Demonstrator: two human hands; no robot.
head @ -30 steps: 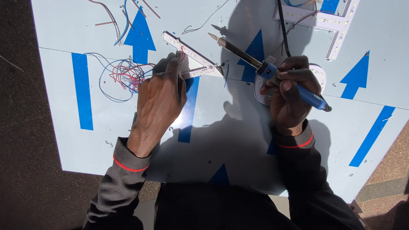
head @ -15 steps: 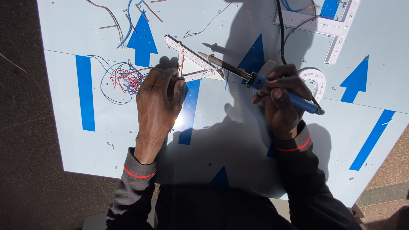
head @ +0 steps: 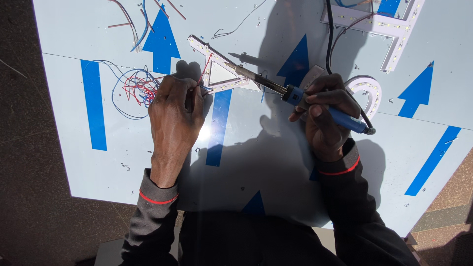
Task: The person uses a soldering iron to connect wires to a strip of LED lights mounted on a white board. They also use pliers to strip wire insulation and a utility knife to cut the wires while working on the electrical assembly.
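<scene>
Soldering is being started: a wire (head: 201,84) is being pinched against the triangular LED frame (head: 219,74) by the left hand (head: 173,116). The soldering iron (head: 295,96) is being gripped by the right hand (head: 322,111), its tip at the frame near the worktop's (head: 276,162) far edge; spare wires (head: 135,87) are being left unjoined.

A pale blue board (head: 276,162) painted with bright blue arrows and stripes serves as the work surface, lit by hard sunlight that throws a sharp dark shadow across its middle. Left of the left hand, dark speckled stone floor (head: 24,148) runs along the board's edge. Below and right of the right hand, reddish-brown paving (head: 451,197) shows past the corner.
</scene>
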